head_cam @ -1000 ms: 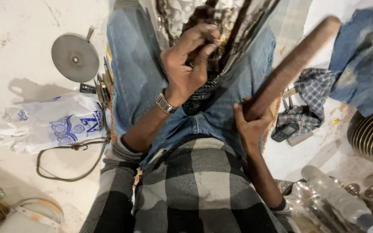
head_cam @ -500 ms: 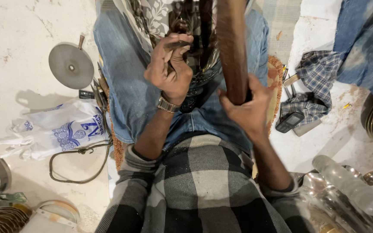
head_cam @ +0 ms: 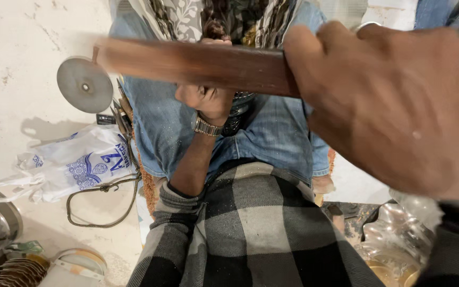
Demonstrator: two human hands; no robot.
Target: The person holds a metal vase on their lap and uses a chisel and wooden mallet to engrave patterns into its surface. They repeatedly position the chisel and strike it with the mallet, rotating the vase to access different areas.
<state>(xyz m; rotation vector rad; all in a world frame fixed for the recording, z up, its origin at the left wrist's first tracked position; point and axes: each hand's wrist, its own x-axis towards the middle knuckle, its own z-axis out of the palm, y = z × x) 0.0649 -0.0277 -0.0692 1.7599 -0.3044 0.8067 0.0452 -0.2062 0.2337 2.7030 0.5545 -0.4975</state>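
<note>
Head view, looking down past a checked shirt to blue jeans: the right hand (head_cam: pixel 394 106), close to the lens and blurred, is wrapped around one end of a dark wooden bat (head_cam: pixel 197 62) that lies level across the lap. It looks stiff, solid and fairly heavy, best gripped firmly near that end. The left hand (head_cam: pixel 208 98), wearing a watch (head_cam: pixel 206 126), sits curled under the bat; what it holds, if anything, I cannot tell. A metal disc (head_cam: pixel 84 84) and plastic bag (head_cam: pixel 75 162) lie on the floor.
</note>
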